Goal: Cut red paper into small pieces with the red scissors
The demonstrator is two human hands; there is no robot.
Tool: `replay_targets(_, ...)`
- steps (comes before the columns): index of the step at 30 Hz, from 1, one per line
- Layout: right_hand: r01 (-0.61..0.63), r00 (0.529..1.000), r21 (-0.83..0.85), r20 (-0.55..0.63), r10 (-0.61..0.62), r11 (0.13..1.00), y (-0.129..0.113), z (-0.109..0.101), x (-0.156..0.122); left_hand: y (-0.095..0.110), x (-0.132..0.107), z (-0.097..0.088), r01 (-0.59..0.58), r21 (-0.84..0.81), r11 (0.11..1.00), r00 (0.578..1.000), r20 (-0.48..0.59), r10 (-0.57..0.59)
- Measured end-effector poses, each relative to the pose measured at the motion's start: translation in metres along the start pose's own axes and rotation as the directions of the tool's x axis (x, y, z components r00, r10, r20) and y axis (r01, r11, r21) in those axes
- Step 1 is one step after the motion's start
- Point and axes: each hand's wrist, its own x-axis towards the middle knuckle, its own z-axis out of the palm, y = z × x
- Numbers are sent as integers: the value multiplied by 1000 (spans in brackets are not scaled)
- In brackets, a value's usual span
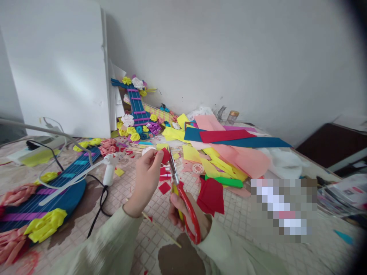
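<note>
My left hand (147, 179) is closed, pinching a small red paper piece (165, 156) between thumb and fingertips. My right hand (197, 214) grips a pair of scissors (190, 210) with red and yellow handles. The scissor blades point up and away, right beside the red piece; whether they touch it I cannot tell. Several cut red squares (164, 188) lie on the table below the hands. A stack of red paper pieces (210, 195) lies to the right of the scissors.
A blue paper guitar (76, 173) with crepe flowers lies at left, near a white glue gun (109, 172) and its cord. Another decorated guitar (137, 103) leans at the back. Coloured paper strips (237, 142), a green marker (226, 181) and a thin stick (162, 229) lie about.
</note>
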Motion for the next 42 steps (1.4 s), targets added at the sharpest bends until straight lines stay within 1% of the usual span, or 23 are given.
replay_targets(6, -4, 1000, -15, -2, 4, 1000, -4, 0, -1, 0, 1, -1, 7, 12, 1000, 1000, 1, -7)
replay_targets(16, -30, 1000, 11, -5, 30, 999, 0, 1, 0, -3, 3, -1, 22, -10, 1000, 1000, -11, -22)
replay_targets(21, -28, 1000, -11, -9, 28, 1000, 1, 0, 1, -2, 4, -1, 20, -31, 999, 1000, -7, -20)
replay_targets(25, -47, 999, -15, -3, 47, 999, -2, 1, 0, -3, 4, -2, 20, -17, 1000, 1000, -10, -20)
replay_targets(32, -45, 999, -5, -1, 45, 999, -7, 2, -2, -5, 5, -1, 33, -8, 999, 999, -8, -33)
replay_targets(42, -24, 1000, -18, -6, 24, 1000, 0, 1, 0, -6, 5, -2, 15, 8, 1000, 1000, -3, -15)
